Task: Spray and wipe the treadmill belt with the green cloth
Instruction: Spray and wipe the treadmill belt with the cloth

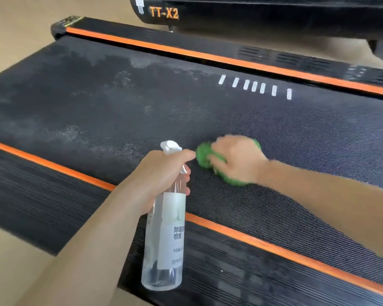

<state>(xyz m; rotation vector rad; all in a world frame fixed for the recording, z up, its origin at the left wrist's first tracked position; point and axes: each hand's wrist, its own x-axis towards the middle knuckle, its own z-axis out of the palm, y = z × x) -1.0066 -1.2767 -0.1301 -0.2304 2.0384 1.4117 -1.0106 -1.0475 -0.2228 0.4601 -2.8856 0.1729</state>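
Low at centre frame, the green cloth (205,156) lies bunched on the treadmill belt (296,133), pressed under the right hand (237,160), whose fingers curl over it, blurred. Just left, the left hand (161,173) grips a clear spray bottle (164,246) by its white trigger head. Pale spray patches fleck the woven black belt between orange-striped side rails (263,244).

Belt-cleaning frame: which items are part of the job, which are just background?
In the job:
- spray bottle, gripped by left hand
- green cloth, pressed on treadmill belt by right hand

Background:
- orange side stripes
- TT-X2 housing
- floor
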